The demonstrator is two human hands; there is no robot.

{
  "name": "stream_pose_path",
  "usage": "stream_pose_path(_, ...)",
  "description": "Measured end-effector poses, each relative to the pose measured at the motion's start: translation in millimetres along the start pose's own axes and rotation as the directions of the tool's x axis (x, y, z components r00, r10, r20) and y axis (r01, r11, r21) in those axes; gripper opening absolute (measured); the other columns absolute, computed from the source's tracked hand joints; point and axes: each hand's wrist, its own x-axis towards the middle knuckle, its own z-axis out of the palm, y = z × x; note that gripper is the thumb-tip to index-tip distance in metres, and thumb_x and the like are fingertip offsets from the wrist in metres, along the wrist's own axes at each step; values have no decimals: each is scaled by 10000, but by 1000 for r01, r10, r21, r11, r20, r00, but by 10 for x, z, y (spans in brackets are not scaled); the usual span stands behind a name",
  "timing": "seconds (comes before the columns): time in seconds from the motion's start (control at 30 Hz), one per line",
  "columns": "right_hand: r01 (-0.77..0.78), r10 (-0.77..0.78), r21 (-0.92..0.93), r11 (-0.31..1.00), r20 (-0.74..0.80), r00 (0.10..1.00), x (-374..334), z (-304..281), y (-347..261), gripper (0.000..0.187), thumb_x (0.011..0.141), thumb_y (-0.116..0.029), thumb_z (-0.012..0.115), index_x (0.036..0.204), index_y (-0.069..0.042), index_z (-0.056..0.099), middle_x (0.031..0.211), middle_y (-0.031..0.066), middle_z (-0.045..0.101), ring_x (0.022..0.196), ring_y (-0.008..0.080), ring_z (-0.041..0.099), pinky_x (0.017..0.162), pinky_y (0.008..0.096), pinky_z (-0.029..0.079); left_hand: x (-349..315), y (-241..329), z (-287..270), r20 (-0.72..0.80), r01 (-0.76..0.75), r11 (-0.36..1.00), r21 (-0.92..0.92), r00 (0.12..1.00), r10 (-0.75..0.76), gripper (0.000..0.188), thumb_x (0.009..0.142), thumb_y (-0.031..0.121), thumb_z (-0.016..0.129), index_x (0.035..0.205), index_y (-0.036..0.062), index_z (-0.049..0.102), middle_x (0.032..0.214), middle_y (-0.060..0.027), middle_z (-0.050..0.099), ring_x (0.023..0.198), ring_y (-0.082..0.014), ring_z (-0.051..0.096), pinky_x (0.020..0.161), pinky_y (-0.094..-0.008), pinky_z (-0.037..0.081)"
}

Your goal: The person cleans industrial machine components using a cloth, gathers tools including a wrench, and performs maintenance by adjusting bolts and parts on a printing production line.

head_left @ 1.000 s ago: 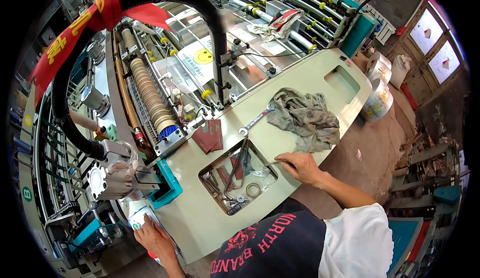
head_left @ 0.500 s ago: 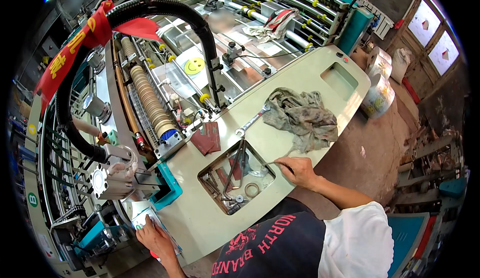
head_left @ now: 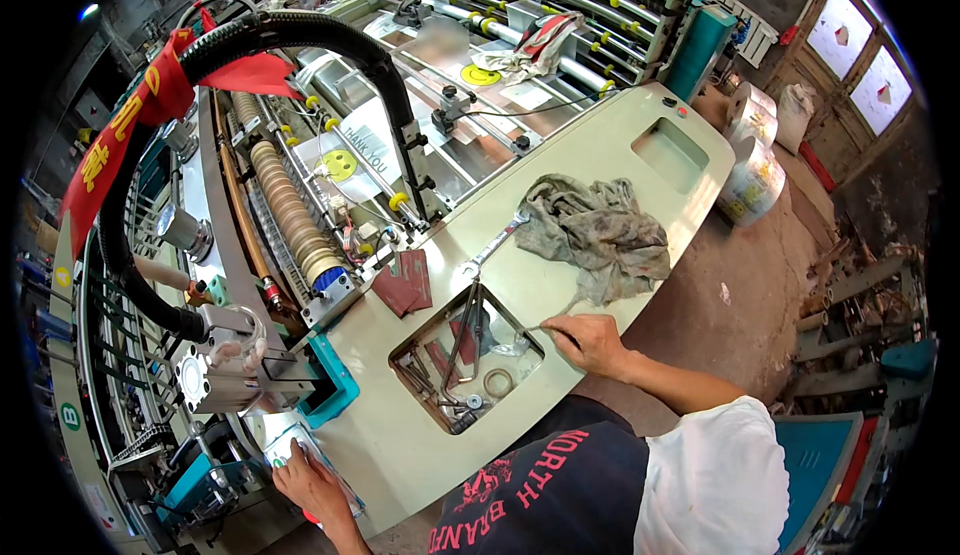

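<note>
My right hand (head_left: 588,343) is at the right edge of a recessed tray (head_left: 470,425) in the machine's cream top. Its fingers pinch a thin grey rod (head_left: 530,330) whose tip reaches over the tray. Inside the tray lie hex keys (head_left: 453,355), a ring (head_left: 498,383) and red-brown sandpaper pieces. At the lower left, my left hand (head_left: 308,485) rests on a white printed pad or stack with blue edges (head_left: 285,430). Its index finger is stretched out on the surface, and the other fingers are partly hidden.
A dirty grey rag (head_left: 600,235) and a wrench (head_left: 492,245) lie beyond the tray, near sandpaper sheets (head_left: 403,283). Rollers (head_left: 285,200) and printed film (head_left: 370,150) fill the machine behind. A black hose (head_left: 330,30) with red cloth arches on the left. Film rolls (head_left: 752,180) stand on the floor.
The printed film has shifted, bringing a different part of its smiley pattern and lettering into sight. The view has moved slightly. Both hands keep nearly the same places.
</note>
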Motion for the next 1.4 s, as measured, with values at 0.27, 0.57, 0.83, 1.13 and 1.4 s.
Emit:
stream_pose_path(0.27,-16,16,4,1000,15,1000,10,-18,-28,132,830,-107,649,958,-88,677,708,98,654,595,264,630,523,371,480,5,40,-41,0,-69,995,73,998,70,390,845,20,586,1232,-9,561,983,-143,662,888,-312,557,962,-445,368)
stream_pose_path(0.57,-5,5,19,1000,-3,1000,-12,0,-6,137,825,-95,651,959,-82,676,716,93,657,605,260,633,528,362,484,4,3,10,-29,-12,1000,-29,1000,11,377,854,12,573,1231,-7,579,911,-123,645,875,-295,575,1037,-474,347)
stream_pose_path(0.83,0,-1,14,1000,6,1000,9,-49,7,138,820,-89,653,957,-83,672,713,93,654,600,261,628,529,363,482,-3,25,24,-15,-10,1000,-18,1000,10,388,840,9,575,1228,0,582,938,-140,639,893,-314,575,1033,-479,351)
stream_pose_path(1.13,-10,9,55,998,4,1000,3,-3,-17,153,810,-62,643,954,-86,690,695,95,636,570,257,606,521,350,468,54,62,11,1,-28,1000,14,1000,28,398,833,24,573,1230,26,583,889,-124,607,893,-295,550,1020,-468,360)
stream_pose_path(1.4,-30,28,36,999,44,999,28,8,-41,178,816,-36,642,988,-69,678,696,96,634,554,231,586,521,329,449,43,111,-83,-1,19,1000,25,1000,-19,354,843,11,580,1196,25,600,896,-107,615,875,-283,544,1031,-458,357)
